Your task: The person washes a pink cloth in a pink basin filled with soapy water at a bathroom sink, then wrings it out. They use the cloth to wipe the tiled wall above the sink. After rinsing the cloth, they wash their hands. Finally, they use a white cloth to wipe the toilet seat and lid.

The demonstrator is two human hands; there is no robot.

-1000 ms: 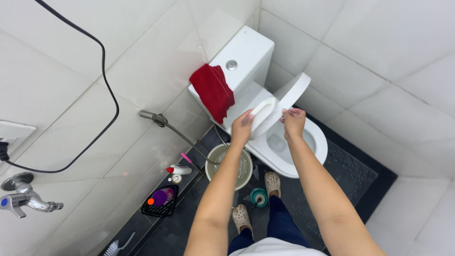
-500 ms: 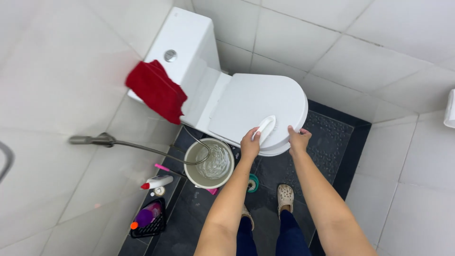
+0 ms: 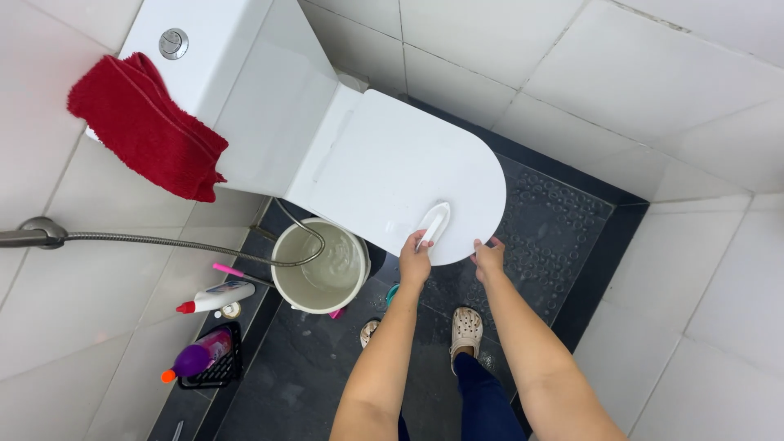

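The small white plastic scrub brush lies flat on the closed white toilet lid, gripped by the left hand; the right hand seems to pinch the lid's front edge, probably steadying it.

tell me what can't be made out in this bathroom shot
All from the head view:
- Toilet bowl and seat: hidden under the closed lid.
- Brush bristles: face down on the lid, out of sight; left hand covers its handle end.
- Right hand fingertips: curl under the lid's front edge.
- Left foot: mostly behind the left forearm.
- Bucket contents: cloudy water, bottom unseen.
- Hose start: cut off by the left frame edge.
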